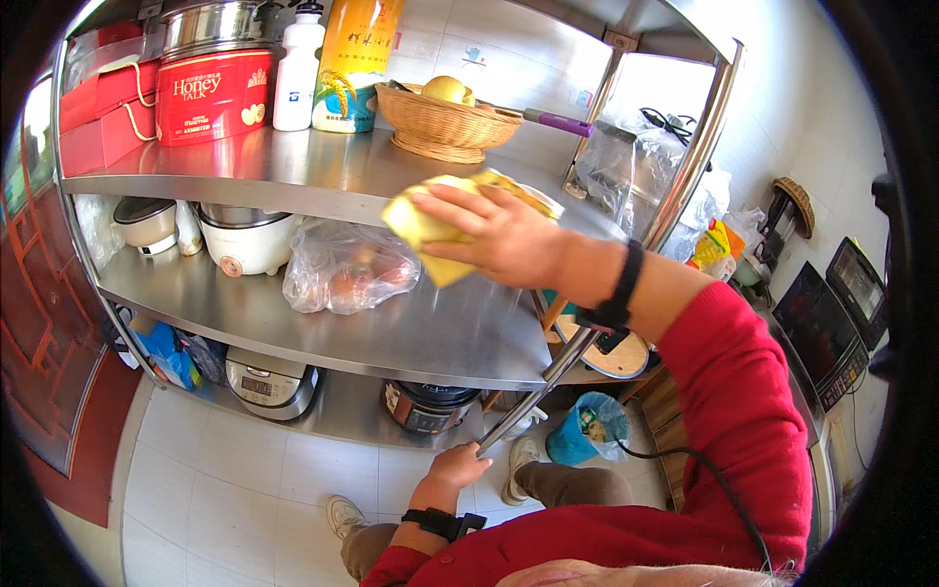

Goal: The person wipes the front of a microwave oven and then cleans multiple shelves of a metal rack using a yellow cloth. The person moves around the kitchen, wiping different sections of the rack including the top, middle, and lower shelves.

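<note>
My right hand (pixel 488 238) is pressed flat over a folded yellow cloth (pixel 411 220), at the front edge of the upper stainless-steel shelf (pixel 293 165). Just behind that hand a pale-rimmed thing with a yellow pattern (pixel 521 192) is partly covered. My left hand (pixel 458 467) is low, with curled fingers, where the steel shelf post (pixel 528 400) passes out of sight behind it; whether it grips the post is hidden. A wicker basket (pixel 447 121) holding yellow-green fruit stands beyond the cloth, and a purple-handled utensil (pixel 561 122) sticks out over its right side.
The upper shelf bears a red tin (pixel 213 99), a white bottle (pixel 297 73) and a yellow canister (pixel 356 66). Below are a white electric pot (pixel 246 242), a bagged bundle (pixel 352 271) and a rice cooker (pixel 268 381). A blue bin (pixel 576 440) stands by my foot.
</note>
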### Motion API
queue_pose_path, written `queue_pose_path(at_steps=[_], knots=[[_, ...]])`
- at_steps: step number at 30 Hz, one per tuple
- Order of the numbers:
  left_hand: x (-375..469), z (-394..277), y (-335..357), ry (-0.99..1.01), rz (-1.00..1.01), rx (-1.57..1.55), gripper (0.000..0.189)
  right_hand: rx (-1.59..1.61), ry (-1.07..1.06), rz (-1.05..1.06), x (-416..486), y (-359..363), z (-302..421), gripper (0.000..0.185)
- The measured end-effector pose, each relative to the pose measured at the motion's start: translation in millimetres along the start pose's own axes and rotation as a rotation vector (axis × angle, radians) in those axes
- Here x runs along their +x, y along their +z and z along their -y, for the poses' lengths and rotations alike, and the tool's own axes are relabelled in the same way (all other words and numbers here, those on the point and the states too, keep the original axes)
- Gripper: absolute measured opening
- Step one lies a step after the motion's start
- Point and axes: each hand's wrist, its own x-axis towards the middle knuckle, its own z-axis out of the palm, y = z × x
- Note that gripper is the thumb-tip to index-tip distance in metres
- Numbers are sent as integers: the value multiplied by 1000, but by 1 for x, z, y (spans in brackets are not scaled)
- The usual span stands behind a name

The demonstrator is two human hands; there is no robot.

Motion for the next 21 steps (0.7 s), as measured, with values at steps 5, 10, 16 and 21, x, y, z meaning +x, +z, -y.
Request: queue_pose_path(at_steps=[5, 10, 16, 21], knots=[[-3, 0, -4, -53, -12, -1, 59, 92, -67, -95, 81, 10, 9, 42], [-10, 1, -12, -118, -3, 16, 62, -16, -129, -124, 69, 10, 10, 36], [-14, 11, -11, -144, 11, 41, 63, 50, 9, -92, -39, 6, 0, 46], [-17, 17, -4, -179, 29, 71, 62, 243, 91, 28, -111, -7, -19, 48]])
